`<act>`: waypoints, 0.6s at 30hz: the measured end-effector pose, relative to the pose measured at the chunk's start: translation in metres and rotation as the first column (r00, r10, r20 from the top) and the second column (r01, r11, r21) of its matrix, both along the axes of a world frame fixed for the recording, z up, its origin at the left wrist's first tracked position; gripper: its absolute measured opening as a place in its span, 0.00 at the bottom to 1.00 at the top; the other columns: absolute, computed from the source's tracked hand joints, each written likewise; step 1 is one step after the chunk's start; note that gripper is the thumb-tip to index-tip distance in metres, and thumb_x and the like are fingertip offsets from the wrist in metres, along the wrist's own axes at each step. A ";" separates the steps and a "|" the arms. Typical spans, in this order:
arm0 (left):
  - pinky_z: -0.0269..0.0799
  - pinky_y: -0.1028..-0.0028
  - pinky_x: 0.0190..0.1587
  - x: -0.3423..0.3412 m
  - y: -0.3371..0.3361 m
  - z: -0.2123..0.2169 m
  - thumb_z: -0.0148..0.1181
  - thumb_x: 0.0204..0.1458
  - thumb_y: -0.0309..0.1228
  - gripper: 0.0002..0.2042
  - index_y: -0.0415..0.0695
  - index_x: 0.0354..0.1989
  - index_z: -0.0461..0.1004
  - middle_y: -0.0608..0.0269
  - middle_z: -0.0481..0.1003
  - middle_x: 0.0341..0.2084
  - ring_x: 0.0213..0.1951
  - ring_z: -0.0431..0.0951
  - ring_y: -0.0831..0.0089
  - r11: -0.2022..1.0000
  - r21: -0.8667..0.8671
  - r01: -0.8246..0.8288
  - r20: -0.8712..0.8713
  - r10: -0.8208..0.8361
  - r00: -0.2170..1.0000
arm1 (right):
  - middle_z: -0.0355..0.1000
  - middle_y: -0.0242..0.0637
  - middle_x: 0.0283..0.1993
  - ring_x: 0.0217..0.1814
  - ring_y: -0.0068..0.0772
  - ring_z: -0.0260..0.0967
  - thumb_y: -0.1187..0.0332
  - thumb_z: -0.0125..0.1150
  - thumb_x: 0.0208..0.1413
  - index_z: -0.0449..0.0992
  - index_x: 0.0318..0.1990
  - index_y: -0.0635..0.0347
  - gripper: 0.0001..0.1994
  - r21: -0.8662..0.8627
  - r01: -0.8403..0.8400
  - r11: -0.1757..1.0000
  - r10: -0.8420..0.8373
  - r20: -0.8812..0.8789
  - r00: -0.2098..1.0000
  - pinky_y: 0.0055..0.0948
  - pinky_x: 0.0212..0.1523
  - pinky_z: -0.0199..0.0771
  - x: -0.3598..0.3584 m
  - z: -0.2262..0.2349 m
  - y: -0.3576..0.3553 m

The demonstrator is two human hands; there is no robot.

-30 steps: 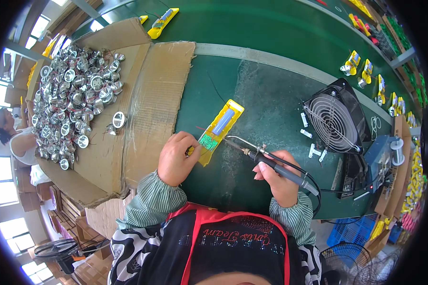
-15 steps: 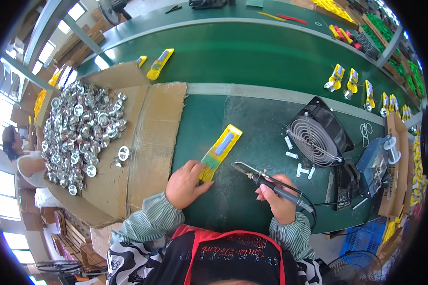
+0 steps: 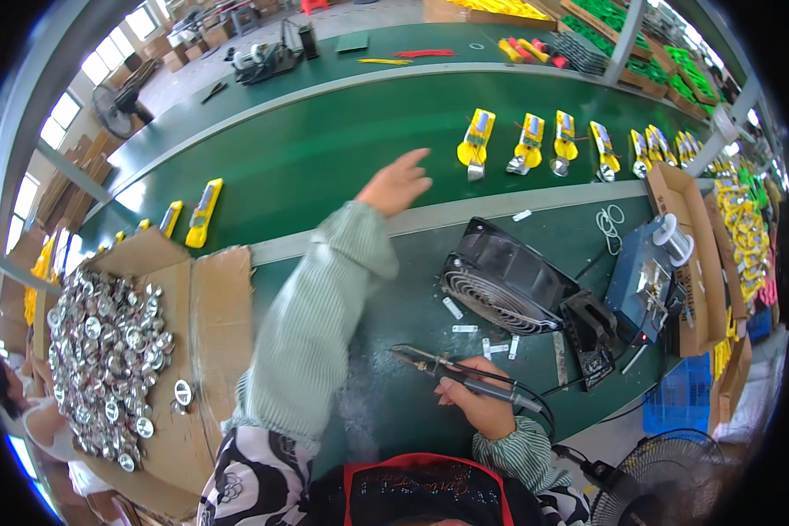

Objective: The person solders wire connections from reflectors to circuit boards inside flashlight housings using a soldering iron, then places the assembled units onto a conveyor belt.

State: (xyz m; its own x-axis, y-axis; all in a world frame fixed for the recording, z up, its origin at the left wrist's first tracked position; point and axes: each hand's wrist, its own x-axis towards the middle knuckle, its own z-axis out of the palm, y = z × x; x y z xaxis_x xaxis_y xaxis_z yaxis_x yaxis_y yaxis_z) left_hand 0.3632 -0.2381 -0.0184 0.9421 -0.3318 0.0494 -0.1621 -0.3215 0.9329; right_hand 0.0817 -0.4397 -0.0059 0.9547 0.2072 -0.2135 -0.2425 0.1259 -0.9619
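The right hand [image 3: 478, 405] was clamped on a soldering iron [image 3: 451, 368], tip pointing toward nine o'clock, while the left hand [image 3: 397, 182] reached out empty, fingers spread, toward the yellow units [image 3: 476, 140] at one o'clock. The unwatched hot tip could probably singe the striped sleeve [image 3: 320, 324] nearby.

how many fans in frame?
3. A black square fan lies tilted on the green mat, a pedestal fan stands at the lower right, and another fan stands far back at upper left. Others may be hidden.
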 end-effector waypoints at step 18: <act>0.67 0.59 0.49 -0.048 0.372 -0.056 0.57 0.49 0.36 0.39 0.49 0.66 0.40 0.43 0.72 0.44 0.45 0.74 0.51 0.039 0.870 -0.492 0.375 0.595 0.711 | 0.73 0.31 0.28 0.28 0.17 0.70 0.68 0.62 0.51 0.72 0.38 0.62 0.09 -0.047 -0.068 0.997 0.067 -0.014 0.998 0.19 0.31 0.71 0.003 0.002 0.008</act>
